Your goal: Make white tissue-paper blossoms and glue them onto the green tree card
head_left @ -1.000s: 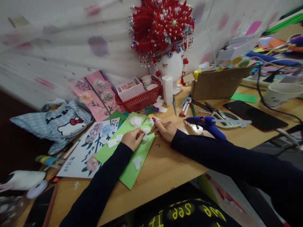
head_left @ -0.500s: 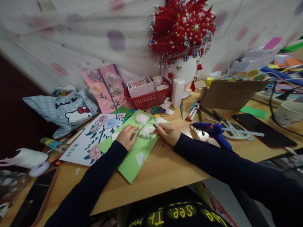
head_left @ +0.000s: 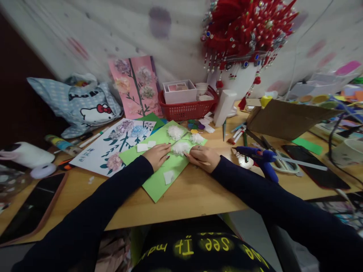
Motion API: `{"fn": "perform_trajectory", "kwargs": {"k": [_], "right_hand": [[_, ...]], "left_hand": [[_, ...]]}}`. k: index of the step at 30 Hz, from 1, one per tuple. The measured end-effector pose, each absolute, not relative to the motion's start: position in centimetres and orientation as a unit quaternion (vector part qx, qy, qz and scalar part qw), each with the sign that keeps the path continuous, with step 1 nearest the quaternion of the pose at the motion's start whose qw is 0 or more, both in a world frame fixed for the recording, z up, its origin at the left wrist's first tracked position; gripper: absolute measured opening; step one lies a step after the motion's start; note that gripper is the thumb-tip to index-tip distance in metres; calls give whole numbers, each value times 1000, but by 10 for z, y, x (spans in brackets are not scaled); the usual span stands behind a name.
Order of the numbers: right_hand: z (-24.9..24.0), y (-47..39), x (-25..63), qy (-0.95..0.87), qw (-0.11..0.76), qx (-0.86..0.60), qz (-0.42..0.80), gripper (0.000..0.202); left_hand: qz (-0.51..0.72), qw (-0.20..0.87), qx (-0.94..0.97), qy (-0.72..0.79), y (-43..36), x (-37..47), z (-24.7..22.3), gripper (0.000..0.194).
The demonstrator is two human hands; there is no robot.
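A green sheet [head_left: 159, 185] lies on the wooden table, bearing white ruffled flowers [head_left: 175, 132], a small yellow piece and white paper scraps [head_left: 168, 176]. My left hand [head_left: 157, 155] rests on the sheet's left part, fingers extended toward the lowest flower [head_left: 181, 147]. At that flower's right edge is my right hand [head_left: 203, 156], its fingers closed round a thin tan stick whose end shows below the fingers. The stick's tip is hidden.
Left of the sheet lies a white flower picture [head_left: 93, 160]. Behind are a pink picture [head_left: 130, 90] and a red basket [head_left: 187, 111]. A blue glue gun [head_left: 265, 160], scissors and a phone [head_left: 314, 166] lie to the right.
The view has shifted, so the table items appear displaced. My left hand's fingers have flattened onto the sheet, and my right hand has turned, with less of the stick showing.
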State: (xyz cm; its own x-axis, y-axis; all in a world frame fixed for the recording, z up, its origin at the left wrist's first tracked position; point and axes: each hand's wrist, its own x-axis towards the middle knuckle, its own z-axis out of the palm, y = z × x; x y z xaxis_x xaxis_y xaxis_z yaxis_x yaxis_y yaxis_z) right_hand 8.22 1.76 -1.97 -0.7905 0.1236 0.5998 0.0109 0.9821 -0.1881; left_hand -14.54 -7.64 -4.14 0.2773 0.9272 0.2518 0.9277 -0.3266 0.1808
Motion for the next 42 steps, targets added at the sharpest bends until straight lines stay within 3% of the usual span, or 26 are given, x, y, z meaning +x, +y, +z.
{"fn": "perform_trajectory", "kwargs": {"k": [13,19,23,28,35,42], "right_hand": [[-15,23,74,-910,338,-136,198,54],[-21,24,77,-810,372,-290,348,59],[-19,22,80,-752,407,-331,399,61],[-18,19,79,-742,372,-335,446,67],[-25,26,75,-709,386,-335,486,62],[-24,25,75,-685,413,-320,508,59]], "left_hand": [[-120,7,-802,-585,-77,-143,-37,39],[-118,1,-798,-591,-77,-142,-35,38],[-145,-8,-798,-584,-77,-143,-35,34],[-223,-9,-765,-604,-83,-136,-24,19],[-225,-222,-750,-580,-95,-124,-12,26],[-210,-260,-749,-572,-94,-124,-12,20]]}}
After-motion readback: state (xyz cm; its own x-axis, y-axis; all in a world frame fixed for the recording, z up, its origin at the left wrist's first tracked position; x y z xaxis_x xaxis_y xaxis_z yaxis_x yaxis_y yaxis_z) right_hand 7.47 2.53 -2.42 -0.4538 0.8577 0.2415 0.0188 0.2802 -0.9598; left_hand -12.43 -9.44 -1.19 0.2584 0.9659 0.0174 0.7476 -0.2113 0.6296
